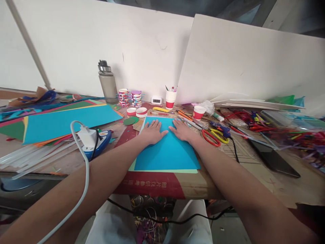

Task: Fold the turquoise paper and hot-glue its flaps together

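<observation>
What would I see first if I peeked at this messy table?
The left hand and right hand lie flat on a bright blue paper sheet right in the middle. Red-handled scissors lie just right of them, and a grey water bottle stands upright at the back.

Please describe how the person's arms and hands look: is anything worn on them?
Both forearms are bare to the picture's edge; no sleeves show. The left hand and right hand wear no gloves, and no watch, bracelet or ring is visible. The white cable across the left forearm belongs to a charger, not the arm.
</observation>
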{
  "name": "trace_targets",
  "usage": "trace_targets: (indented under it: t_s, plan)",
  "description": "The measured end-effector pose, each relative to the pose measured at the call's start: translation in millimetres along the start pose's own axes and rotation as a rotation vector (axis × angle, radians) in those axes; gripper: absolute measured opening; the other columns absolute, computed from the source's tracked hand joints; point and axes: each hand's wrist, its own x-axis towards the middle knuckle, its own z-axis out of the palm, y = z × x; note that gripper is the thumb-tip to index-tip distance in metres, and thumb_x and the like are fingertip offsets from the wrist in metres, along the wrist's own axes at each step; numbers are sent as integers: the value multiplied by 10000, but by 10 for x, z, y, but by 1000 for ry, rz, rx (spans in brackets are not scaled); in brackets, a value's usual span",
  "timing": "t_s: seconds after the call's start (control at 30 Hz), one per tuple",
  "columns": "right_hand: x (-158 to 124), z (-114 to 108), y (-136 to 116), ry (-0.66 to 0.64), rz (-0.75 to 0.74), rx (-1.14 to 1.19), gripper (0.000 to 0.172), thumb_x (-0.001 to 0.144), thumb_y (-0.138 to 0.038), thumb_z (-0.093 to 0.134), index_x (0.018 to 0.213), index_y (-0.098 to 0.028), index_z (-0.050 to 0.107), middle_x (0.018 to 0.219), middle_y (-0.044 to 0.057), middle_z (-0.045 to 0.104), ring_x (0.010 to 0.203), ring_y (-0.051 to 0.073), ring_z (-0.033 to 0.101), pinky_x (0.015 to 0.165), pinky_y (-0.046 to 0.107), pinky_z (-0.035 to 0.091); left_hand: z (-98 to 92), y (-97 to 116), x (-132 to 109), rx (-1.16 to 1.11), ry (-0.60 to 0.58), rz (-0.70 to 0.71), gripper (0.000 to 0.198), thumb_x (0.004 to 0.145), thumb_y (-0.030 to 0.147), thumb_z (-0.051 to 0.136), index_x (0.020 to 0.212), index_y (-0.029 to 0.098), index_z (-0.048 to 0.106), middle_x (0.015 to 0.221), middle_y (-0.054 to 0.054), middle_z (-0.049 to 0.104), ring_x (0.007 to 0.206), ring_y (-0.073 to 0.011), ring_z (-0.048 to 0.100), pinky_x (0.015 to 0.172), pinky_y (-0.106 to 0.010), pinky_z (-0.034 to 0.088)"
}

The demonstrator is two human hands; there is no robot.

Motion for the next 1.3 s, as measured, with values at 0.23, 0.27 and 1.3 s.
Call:
trace_targets:
  t_s: [0.23, 0.27, 1.3]
  plan:
    - [-42, -7, -49, 164, 94, -8, 733, 958, -539, 163, 1492, -40, 228, 1574, 160, 158, 1456, 275, 88, 1158, 452, 99, 1, -7, 13, 11, -22, 2, 790, 924, 609, 142, 1516, 87, 191, 1585, -101, 91, 1464, -255, 73, 1167, -474, 84]
    - [-61, -9, -75, 182, 48, -12, 735, 958, -540, 154, 1499, -46, 210, 1579, 148, 142, 1459, 263, 66, 1162, 446, 80, 6, -12, 17, 8, -16, 5, 793, 924, 611, 138, 1515, 86, 192, 1584, -102, 95, 1463, -256, 75, 1166, -476, 86]
    - [-480, -659, -90, -186, -346, 398, 592, 728, -495, 701, 1251, -248, 576, 1308, 42, 575, 1096, 221, 574, 826, 293, 482, -133, -300, 99, -81, -37, 365, 593, 964, 480, 254, 1471, 184, 336, 1562, -32, 249, 1445, -222, 184, 1163, -395, 141]
